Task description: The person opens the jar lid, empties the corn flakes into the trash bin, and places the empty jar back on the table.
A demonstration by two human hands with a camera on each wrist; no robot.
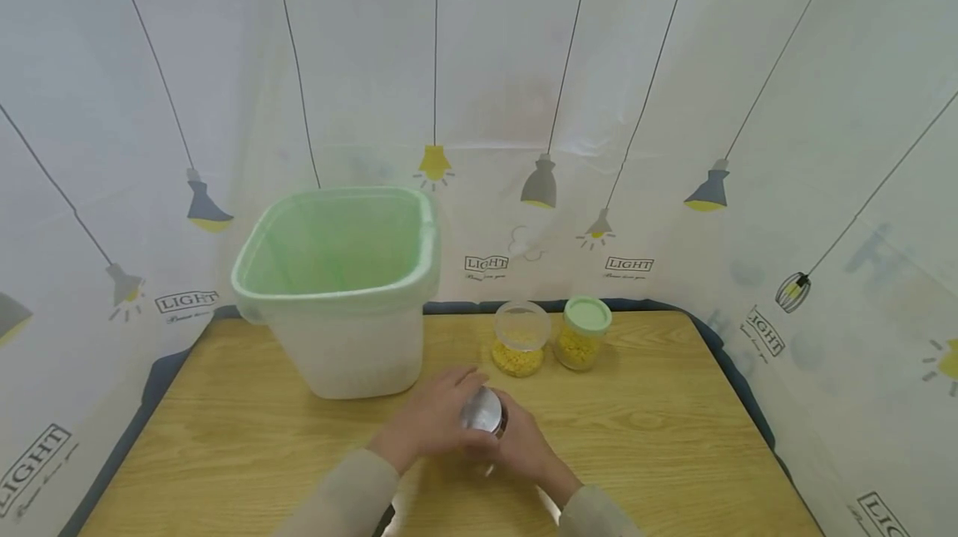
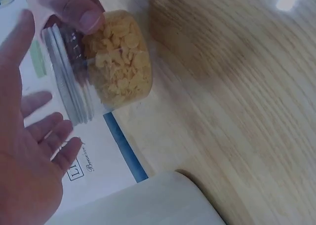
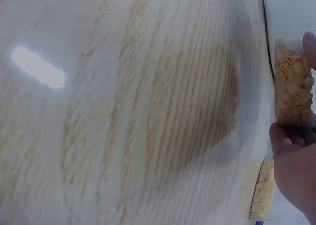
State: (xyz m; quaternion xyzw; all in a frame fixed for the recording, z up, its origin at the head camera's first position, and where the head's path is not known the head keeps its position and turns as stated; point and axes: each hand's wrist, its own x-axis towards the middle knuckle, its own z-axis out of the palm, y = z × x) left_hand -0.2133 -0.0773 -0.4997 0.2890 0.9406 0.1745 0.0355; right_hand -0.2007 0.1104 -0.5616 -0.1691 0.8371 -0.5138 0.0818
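Note:
My right hand (image 1: 524, 447) grips a clear jar of yellow flakes (image 2: 121, 62), its thumb lying on the jar wall in the left wrist view. On the jar is a silver screw lid (image 1: 481, 410). My left hand (image 1: 434, 419) is beside that lid, its thumb and fingers spread around it; in the left wrist view the palm stands off from the lid. The right wrist view shows the jar held above the wooden table, fingers of the right hand (image 3: 298, 160) under one end. Part of the jar is hidden behind the hands in the head view.
Beyond the hands stand a clear-topped jar (image 1: 518, 359) and a green-lidded jar (image 1: 578, 347), both with yellow flakes. A large white bin with a green rim (image 1: 344, 346) stands at the back left of the wooden table (image 1: 659, 429). A printed curtain (image 1: 494, 63) surrounds the table.

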